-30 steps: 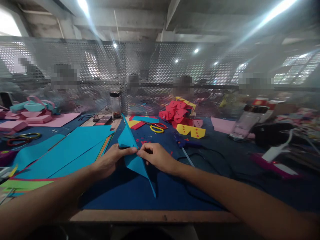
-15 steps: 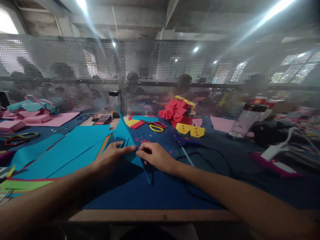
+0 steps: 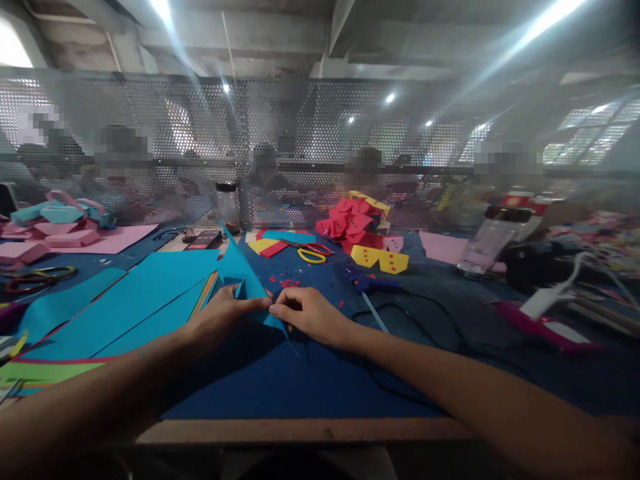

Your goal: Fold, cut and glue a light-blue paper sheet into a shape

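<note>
A folded piece of blue paper [image 3: 240, 263] stands tilted between my hands, above the dark blue tabletop. My left hand [image 3: 227, 312] grips its near left part, with the thumb lying along the paper. My right hand [image 3: 313, 315] pinches the paper's edge with thumb and forefinger, close to the left fingertips. Part of the paper is hidden behind both hands. To the left lie large blue paper sheets [image 3: 145, 293] on a stack of coloured paper. Beyond the hands is a pair of scissors [image 3: 311, 253] with red and yellow handles.
A blue glue gun [image 3: 367, 283] with a trailing cord lies right of my hands. Behind are red folded paper pieces [image 3: 353, 223] and a yellow paper piece [image 3: 380, 259]. Glass jars [image 3: 229, 203] stand near the perforated screen [image 3: 300, 127]. A pink power strip [image 3: 547, 330] is at right.
The blue paper has turned slightly, its upper tip shifting left and its lower edge now showing less. Both hands keep hold of it, almost in the same place.
</note>
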A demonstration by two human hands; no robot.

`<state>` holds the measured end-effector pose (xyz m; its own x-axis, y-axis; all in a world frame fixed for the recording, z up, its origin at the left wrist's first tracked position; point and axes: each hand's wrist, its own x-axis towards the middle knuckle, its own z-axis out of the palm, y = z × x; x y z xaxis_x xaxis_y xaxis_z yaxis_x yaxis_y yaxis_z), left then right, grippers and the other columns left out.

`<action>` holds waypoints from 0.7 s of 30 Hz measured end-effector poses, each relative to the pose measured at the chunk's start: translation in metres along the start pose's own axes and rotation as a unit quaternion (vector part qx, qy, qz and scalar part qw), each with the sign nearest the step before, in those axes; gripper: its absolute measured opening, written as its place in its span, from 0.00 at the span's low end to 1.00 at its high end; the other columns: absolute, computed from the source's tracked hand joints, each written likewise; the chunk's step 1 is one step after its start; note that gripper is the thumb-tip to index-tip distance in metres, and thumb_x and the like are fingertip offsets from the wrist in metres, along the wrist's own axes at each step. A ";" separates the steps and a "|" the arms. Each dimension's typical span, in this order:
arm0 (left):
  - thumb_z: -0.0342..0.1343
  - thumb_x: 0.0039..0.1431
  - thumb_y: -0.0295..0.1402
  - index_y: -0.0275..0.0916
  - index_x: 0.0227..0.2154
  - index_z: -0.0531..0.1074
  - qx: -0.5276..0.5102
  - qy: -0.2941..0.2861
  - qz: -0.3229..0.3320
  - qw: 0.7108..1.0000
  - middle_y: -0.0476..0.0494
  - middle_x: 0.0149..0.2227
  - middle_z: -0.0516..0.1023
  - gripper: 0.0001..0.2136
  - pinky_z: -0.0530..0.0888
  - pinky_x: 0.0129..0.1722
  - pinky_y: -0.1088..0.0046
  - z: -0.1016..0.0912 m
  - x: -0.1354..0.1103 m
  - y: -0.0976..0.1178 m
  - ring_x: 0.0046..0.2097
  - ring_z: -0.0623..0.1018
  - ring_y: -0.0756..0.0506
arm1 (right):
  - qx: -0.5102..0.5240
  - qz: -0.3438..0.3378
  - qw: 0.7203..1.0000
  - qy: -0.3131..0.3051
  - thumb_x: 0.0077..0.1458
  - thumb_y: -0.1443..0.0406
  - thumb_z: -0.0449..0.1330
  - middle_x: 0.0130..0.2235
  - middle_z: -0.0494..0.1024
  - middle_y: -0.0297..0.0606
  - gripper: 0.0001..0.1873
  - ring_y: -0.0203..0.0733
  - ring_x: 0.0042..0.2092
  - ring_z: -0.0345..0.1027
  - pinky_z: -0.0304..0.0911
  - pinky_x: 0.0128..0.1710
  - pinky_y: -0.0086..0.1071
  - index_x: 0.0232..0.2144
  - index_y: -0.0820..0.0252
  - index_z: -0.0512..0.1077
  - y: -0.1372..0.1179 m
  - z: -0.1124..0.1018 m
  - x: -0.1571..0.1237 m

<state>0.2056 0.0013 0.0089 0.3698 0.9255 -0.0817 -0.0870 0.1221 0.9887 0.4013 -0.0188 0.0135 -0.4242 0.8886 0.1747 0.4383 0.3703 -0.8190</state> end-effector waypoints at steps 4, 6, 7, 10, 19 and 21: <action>0.72 0.43 0.34 0.35 0.32 0.76 0.010 0.033 -0.001 0.999 0.45 0.27 0.80 0.15 0.73 0.24 0.73 0.002 -0.003 0.005 0.25 0.78 0.46 | -0.003 -0.021 1.000 -0.001 0.63 0.59 0.55 0.24 0.71 0.31 0.13 0.35 0.27 0.66 0.59 0.30 0.29 0.29 0.60 0.70 -0.001 -0.001 0.000; 0.72 0.41 0.36 0.37 0.32 0.74 0.000 0.049 -0.019 0.999 0.47 0.26 0.79 0.16 0.73 0.23 0.72 0.002 -0.003 0.008 0.24 0.78 0.46 | -0.019 -0.044 0.999 0.025 0.64 0.61 0.54 0.26 0.72 0.32 0.10 0.35 0.29 0.67 0.61 0.32 0.30 0.33 0.59 0.70 -0.002 -0.002 -0.001; 0.73 0.41 0.36 0.38 0.32 0.73 -0.007 0.055 -0.026 0.998 0.49 0.26 0.79 0.17 0.74 0.23 0.71 0.002 -0.003 0.009 0.23 0.78 0.46 | -0.031 -0.062 0.997 0.043 0.63 0.63 0.55 0.29 0.73 0.32 0.07 0.36 0.30 0.67 0.62 0.33 0.30 0.35 0.59 0.71 -0.002 -0.002 -0.002; 0.74 0.39 0.36 0.39 0.31 0.70 -0.021 0.074 -0.043 0.996 0.51 0.25 0.77 0.19 0.76 0.25 0.71 0.001 -0.003 0.012 0.24 0.77 0.47 | -0.081 -0.139 0.985 0.067 0.60 0.67 0.57 0.37 0.76 0.35 0.04 0.37 0.36 0.69 0.64 0.39 0.32 0.39 0.57 0.70 -0.001 -0.003 -0.004; 0.74 0.40 0.38 0.38 0.36 0.75 0.012 0.021 -0.043 0.999 0.47 0.33 0.80 0.20 0.79 0.29 0.71 0.003 -0.007 0.014 0.32 0.80 0.45 | -0.227 -0.277 0.930 0.085 0.63 0.68 0.56 0.38 0.77 0.37 0.03 0.38 0.40 0.71 0.65 0.42 0.32 0.38 0.59 0.70 0.007 -0.003 -0.005; 0.74 0.40 0.37 0.38 0.37 0.75 0.013 0.026 -0.042 0.999 0.46 0.35 0.81 0.21 0.80 0.29 0.70 0.001 -0.006 0.012 0.33 0.81 0.44 | -0.257 -0.298 0.916 0.081 0.64 0.68 0.55 0.39 0.78 0.38 0.03 0.38 0.41 0.71 0.65 0.43 0.33 0.39 0.59 0.70 0.007 -0.004 -0.005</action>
<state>0.2032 -0.0036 0.0215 0.3271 0.9297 -0.1692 -0.0344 0.1907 0.9810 0.4101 -0.0199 0.0088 -0.6039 0.5007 0.6202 0.5010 0.8436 -0.1933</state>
